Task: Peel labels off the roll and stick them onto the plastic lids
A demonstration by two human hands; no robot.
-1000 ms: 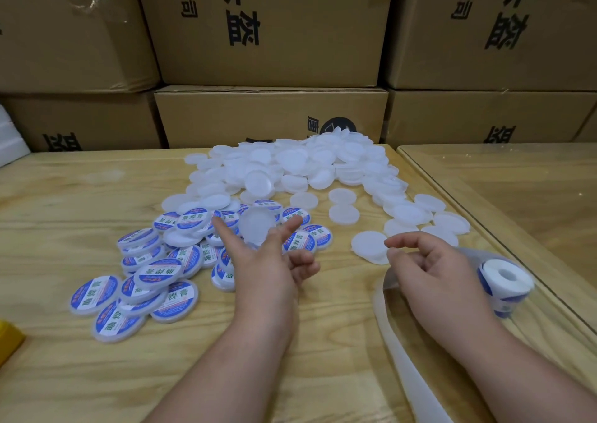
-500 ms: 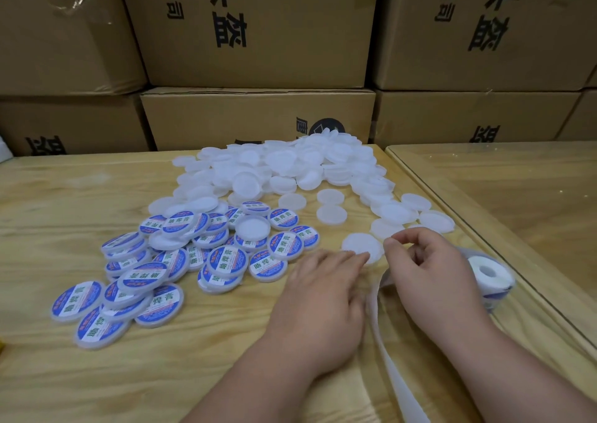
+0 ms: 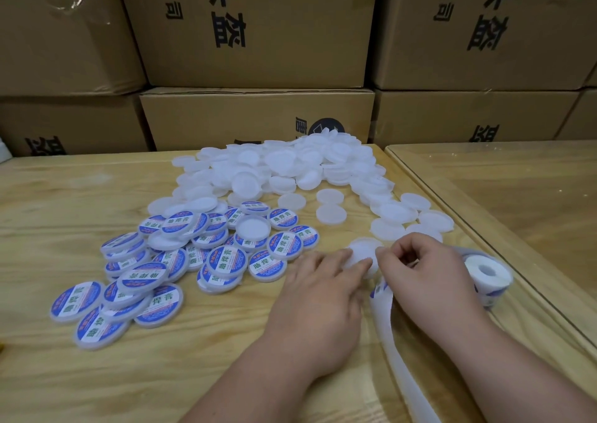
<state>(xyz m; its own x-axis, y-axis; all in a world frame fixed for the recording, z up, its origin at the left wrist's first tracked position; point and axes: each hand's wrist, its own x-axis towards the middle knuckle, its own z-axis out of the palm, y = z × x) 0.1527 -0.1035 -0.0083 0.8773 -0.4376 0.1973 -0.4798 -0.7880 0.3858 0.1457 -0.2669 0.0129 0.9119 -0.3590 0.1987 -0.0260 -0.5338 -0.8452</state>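
Left hand [image 3: 318,296] now reaches a blank lid [image 3: 363,254], fingers flat; right hand [image 3: 426,274] pinches one label strip [image 3: 382,296] beside one roll [image 3: 487,275].

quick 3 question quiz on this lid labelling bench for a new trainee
1. True or false: the labelled lids lie left of the left hand.
2. Which hand's fingers touch the blank lid? A left, B right.
3. What stands on the table beyond the right hand?

Key: 1 true. 2 A. 3 the label roll.
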